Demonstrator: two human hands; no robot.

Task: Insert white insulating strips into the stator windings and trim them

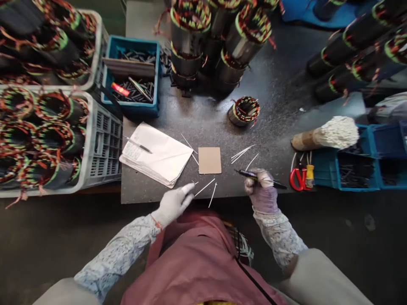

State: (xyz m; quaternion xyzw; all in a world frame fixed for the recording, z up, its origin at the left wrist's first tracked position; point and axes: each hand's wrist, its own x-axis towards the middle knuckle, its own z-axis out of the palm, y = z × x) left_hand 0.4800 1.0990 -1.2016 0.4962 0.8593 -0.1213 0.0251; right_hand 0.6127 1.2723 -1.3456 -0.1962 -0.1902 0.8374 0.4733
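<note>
My left hand [174, 204], in a white glove, is over the table's front edge with fingers stretched out and somewhat apart. Close to its fingertips lie thin white strips [205, 187], one jutting past the edge. My right hand [261, 188], in a glove with a purplish cuff, is closed around a slim black pen-shaped tool [246, 173] whose narrow tip points left. More white strips [242, 154] lie just beyond that hand. Between both hands rests a square brown card [209, 160]. A single wound stator [244, 111] with red and green wire stands farther back.
Stacked stators [190, 38] stand at the back. Left are a grey crate [104, 140] of stators, a blue bin [130, 103] of black pieces, and papers [159, 156] with a pen. Right are a white strip bundle [338, 132], red-handled cutters [296, 180] and blue bins [327, 169].
</note>
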